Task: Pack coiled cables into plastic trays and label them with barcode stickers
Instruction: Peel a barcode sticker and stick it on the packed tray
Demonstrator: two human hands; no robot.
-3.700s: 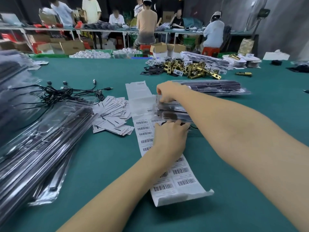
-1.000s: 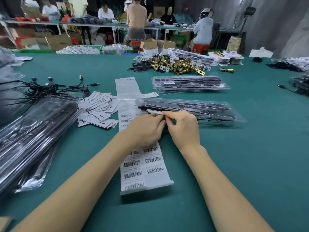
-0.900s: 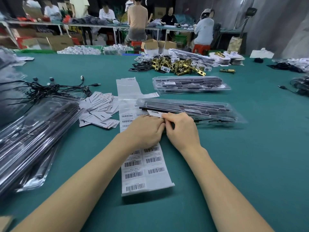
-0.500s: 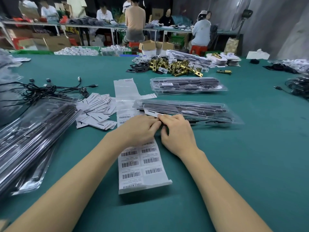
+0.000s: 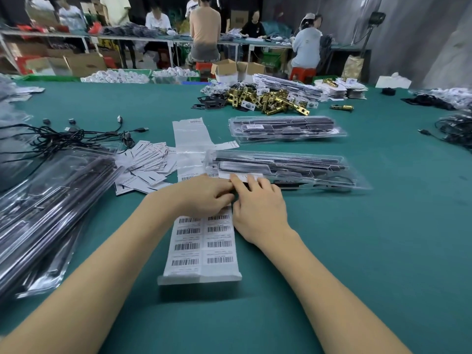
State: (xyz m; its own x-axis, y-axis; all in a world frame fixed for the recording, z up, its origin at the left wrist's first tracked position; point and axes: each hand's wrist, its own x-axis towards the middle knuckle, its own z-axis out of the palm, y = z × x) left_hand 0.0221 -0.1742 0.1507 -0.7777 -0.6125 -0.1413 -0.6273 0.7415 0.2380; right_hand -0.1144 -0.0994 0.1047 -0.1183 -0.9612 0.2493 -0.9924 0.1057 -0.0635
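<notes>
Both hands are at the near left end of the plastic tray [image 5: 286, 171], which lies crosswise on the green desk [image 5: 357, 251] with its left end over the sticker sheet [image 5: 204, 241].

- Change since about a second ago: a white barcode sticker [image 5: 241, 176], then just lifted at the tray's near edge, now lies flatter along the tray's front face. The hands have edged a little to the right; the tray itself has not shifted.
- Left hand [image 5: 204, 198]: fingers curled, tips pressed together at the sticker's left end; it looks like a pinch on the sticker's edge, though the contact is partly hidden.
- Right hand [image 5: 258, 208]: fingers fairly straight, the fingertips [image 5: 236, 178] pressing down on the sticker; nothing gripped.
- Sticker sheet: runs from the near edge of the desk under both hands. The near part carries barcodes in two columns; the far part is bare backing.
- A finished stack of trays [image 5: 286, 127] sits farther back, well apart.
- Left side: loose black cables [image 5: 63, 136], paper cards [image 5: 148, 162], a big pile of empty trays [image 5: 46, 205].

Judgement: the labelling of this tray is nearly done. The sticker seems seated, leaving only a smoothing rub before the tray goes to the stack. Risk: a crease or skewed label.
</notes>
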